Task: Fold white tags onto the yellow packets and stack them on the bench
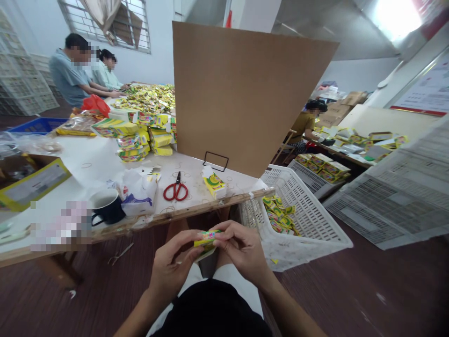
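Above my lap I hold a small yellow-and-green printed carton point(206, 238) between both hands. My left hand point(175, 260) pinches its left end with thumb and fingers. At the other end, my right hand point(242, 248) grips with thumb and fingertips. The fingers cover part of the carton, so whether its flaps are closed cannot be seen. On the table edge ahead lies another yellow carton point(214, 185) with a white flap raised. Red-handled scissors point(176, 191) rest to its left. Right of my knees, a white plastic crate point(308, 210) holds several yellow packets point(278, 215).
A large cardboard sheet point(245, 98) stands upright on the table point(189, 206). To the left are a dark mug point(108, 207), a tissue pack point(139, 192) and stacked yellow boxes point(133, 145). Two people point(72, 70) work at the far left; another person point(305, 126) sits at the right.
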Tool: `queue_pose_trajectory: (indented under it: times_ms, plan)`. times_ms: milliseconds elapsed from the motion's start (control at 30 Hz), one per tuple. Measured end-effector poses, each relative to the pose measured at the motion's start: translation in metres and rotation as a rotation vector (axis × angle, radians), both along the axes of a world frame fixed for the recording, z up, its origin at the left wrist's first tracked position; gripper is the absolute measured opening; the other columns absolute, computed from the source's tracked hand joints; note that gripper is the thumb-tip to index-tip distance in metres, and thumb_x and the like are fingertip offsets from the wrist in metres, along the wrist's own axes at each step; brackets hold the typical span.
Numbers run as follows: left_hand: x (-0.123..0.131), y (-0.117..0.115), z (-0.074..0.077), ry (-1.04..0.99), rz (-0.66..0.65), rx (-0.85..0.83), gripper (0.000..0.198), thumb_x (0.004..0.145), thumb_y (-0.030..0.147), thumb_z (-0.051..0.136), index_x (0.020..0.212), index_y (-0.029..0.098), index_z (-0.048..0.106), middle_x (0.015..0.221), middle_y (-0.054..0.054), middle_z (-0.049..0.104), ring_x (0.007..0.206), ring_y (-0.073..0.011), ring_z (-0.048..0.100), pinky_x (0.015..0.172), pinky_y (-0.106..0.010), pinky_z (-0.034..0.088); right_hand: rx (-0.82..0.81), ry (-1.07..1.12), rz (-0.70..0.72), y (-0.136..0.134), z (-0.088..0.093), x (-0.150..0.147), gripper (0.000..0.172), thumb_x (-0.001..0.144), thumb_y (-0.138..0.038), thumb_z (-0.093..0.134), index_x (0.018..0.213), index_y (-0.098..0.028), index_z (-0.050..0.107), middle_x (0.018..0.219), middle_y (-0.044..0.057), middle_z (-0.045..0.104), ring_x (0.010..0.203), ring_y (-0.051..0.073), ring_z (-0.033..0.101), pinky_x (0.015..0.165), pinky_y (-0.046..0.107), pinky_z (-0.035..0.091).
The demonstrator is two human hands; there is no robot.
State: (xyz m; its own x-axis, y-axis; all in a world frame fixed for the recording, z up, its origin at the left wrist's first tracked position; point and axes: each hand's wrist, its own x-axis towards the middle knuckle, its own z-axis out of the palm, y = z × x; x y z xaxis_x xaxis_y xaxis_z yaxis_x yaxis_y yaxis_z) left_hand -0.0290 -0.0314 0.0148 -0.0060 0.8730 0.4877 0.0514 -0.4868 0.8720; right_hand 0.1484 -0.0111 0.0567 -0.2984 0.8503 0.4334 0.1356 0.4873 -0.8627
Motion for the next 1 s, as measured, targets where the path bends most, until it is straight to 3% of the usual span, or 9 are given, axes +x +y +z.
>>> queue_pose_trajectory:
  times_ms: [133, 267, 400, 500, 600, 767, 1000]
  plan:
    - [0.001, -0.002, 0.009, 0.041, 0.088, 0.083, 0.025, 0.078, 0.006, 0.063, 0.095, 0.023, 0.069, 0.095, -0.003, 0.072, 0.088, -0.0176, 0.068, 0.078, -0.026, 0.057, 0.020, 0.067, -0.045, -0.002, -0.005, -0.006, 0.007, 0.081, -0.017, 0.062, 0.087, -0.021, 0.065, 0.092, 0.004, 0.067, 0.082, 0.016, 0.063, 0.072, 0.028, 0.051]
    - [0.004, -0.004, 0.008, -0.022, 0.145, 0.102, 0.027, 0.075, 0.004, 0.065, 0.090, 0.026, 0.071, 0.091, 0.000, 0.073, 0.086, -0.0160, 0.068, 0.077, -0.025, 0.057, -0.013, 0.117, -0.126, -0.003, -0.010, -0.009, 0.028, 0.079, -0.019, 0.066, 0.107, -0.024, 0.063, 0.088, 0.003, 0.067, 0.072, 0.014, 0.060, 0.064, 0.025, 0.050]
    - [0.006, -0.002, 0.007, 0.022, 0.066, 0.107, 0.030, 0.078, 0.004, 0.062, 0.098, 0.025, 0.069, 0.099, -0.002, 0.072, 0.093, -0.0180, 0.066, 0.080, -0.028, 0.056, 0.097, 0.110, -0.075, -0.003, -0.012, -0.009, 0.015, 0.081, -0.015, 0.062, 0.092, -0.022, 0.069, 0.088, 0.005, 0.069, 0.082, 0.018, 0.063, 0.072, 0.031, 0.052]
    - [0.006, 0.001, 0.008, 0.050, 0.056, 0.103, 0.028, 0.079, 0.005, 0.061, 0.096, 0.025, 0.071, 0.095, -0.002, 0.073, 0.089, -0.0179, 0.067, 0.077, -0.027, 0.056, 0.127, 0.115, -0.093, -0.003, -0.016, -0.010, 0.015, 0.081, -0.011, 0.060, 0.084, -0.022, 0.070, 0.083, 0.005, 0.070, 0.078, 0.018, 0.065, 0.067, 0.031, 0.053]
    - [0.007, 0.002, 0.008, 0.036, 0.069, 0.098, 0.026, 0.078, 0.006, 0.062, 0.092, 0.025, 0.072, 0.091, -0.002, 0.073, 0.087, -0.0181, 0.068, 0.075, -0.027, 0.057, 0.101, 0.117, -0.099, -0.003, -0.022, -0.011, 0.015, 0.081, -0.012, 0.060, 0.083, -0.022, 0.070, 0.083, 0.005, 0.070, 0.079, 0.018, 0.065, 0.069, 0.031, 0.053]
    - [0.011, 0.004, 0.003, 0.081, 0.065, 0.100, 0.034, 0.080, 0.006, 0.061, 0.104, 0.028, 0.069, 0.106, -0.003, 0.071, 0.096, -0.0199, 0.066, 0.083, -0.031, 0.056, -0.056, 0.283, -0.224, -0.002, -0.030, -0.013, 0.028, 0.080, -0.016, 0.064, 0.107, -0.023, 0.060, 0.098, 0.006, 0.068, 0.088, 0.018, 0.065, 0.076, 0.032, 0.054]
    - [0.022, 0.007, -0.005, 0.105, 0.120, 0.104, 0.038, 0.079, 0.004, 0.061, 0.104, 0.031, 0.069, 0.106, 0.000, 0.072, 0.097, -0.0186, 0.067, 0.085, -0.029, 0.056, -0.109, 0.441, -0.307, 0.001, -0.033, -0.019, 0.004, 0.078, -0.015, 0.065, 0.078, -0.018, 0.063, 0.097, 0.009, 0.069, 0.092, 0.021, 0.065, 0.078, 0.035, 0.054]
